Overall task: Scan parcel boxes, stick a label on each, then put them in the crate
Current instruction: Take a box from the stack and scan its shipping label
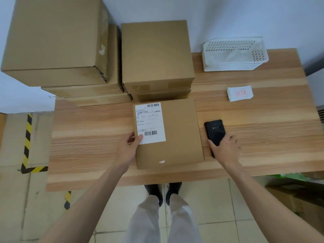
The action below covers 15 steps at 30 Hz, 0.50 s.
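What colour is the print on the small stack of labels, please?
Red, on the white stack of labels, clearest in the head view.

Wooden counter (91, 130), stacked cardboard boxes (154, 55) upper left, labelled parcel box (180, 135) centre, black scanner (215, 132) right, white basket (235, 54) and label stack (239, 93) upper right.

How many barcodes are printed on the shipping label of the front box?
2. One barcode sits at the top right of the white shipping label; the other barcode is near its bottom edge, just right of the left hand thumb. None appears hidden.
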Each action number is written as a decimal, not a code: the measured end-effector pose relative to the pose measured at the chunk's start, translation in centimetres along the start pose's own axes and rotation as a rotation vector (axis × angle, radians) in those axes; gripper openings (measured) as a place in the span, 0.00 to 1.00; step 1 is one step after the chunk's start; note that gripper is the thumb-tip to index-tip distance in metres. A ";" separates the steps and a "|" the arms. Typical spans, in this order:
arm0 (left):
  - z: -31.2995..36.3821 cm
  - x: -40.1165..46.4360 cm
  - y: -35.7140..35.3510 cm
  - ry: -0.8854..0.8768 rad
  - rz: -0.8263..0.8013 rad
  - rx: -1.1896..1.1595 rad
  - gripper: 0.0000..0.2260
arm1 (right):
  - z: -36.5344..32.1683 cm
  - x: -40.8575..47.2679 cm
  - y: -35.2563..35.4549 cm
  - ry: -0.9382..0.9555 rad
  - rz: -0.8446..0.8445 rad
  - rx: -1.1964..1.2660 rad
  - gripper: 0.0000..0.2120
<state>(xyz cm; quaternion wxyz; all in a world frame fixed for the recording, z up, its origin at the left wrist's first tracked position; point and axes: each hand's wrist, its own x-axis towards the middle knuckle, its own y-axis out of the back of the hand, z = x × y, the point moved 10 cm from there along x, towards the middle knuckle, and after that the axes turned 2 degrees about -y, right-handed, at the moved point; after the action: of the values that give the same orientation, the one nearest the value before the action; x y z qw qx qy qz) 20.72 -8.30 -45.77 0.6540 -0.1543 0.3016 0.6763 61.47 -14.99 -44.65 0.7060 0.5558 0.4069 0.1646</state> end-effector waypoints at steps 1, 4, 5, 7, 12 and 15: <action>0.0 0.0 0.0 -0.001 -0.006 -0.003 0.20 | -0.1 0.3 -0.3 0.002 -0.008 -0.037 0.41; 0.3 -0.1 0.0 0.000 -0.027 -0.013 0.19 | -0.5 0.9 -0.9 -0.023 -0.032 -0.091 0.51; 0.3 -0.1 0.0 0.002 -0.029 -0.018 0.19 | -0.7 1.1 -0.9 -0.035 -0.028 -0.101 0.53; 0.3 0.0 -0.1 0.006 -0.031 -0.025 0.19 | -0.9 1.4 -1.0 -0.045 -0.007 -0.117 0.52; -0.1 -0.1 -0.2 0.007 -0.023 -0.080 0.12 | -1.1 1.4 -1.5 -0.048 0.016 -0.117 0.48; -0.2 -0.1 -0.2 0.007 -0.019 -0.093 0.13 | -1.1 1.5 -1.1 -0.033 0.014 -0.083 0.47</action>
<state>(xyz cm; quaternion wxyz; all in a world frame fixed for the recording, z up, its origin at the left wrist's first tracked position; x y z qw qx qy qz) 20.89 -8.50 -45.92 0.6515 -0.1898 0.2707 0.6828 61.31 -13.56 -46.26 0.7340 0.5314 0.3840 0.1772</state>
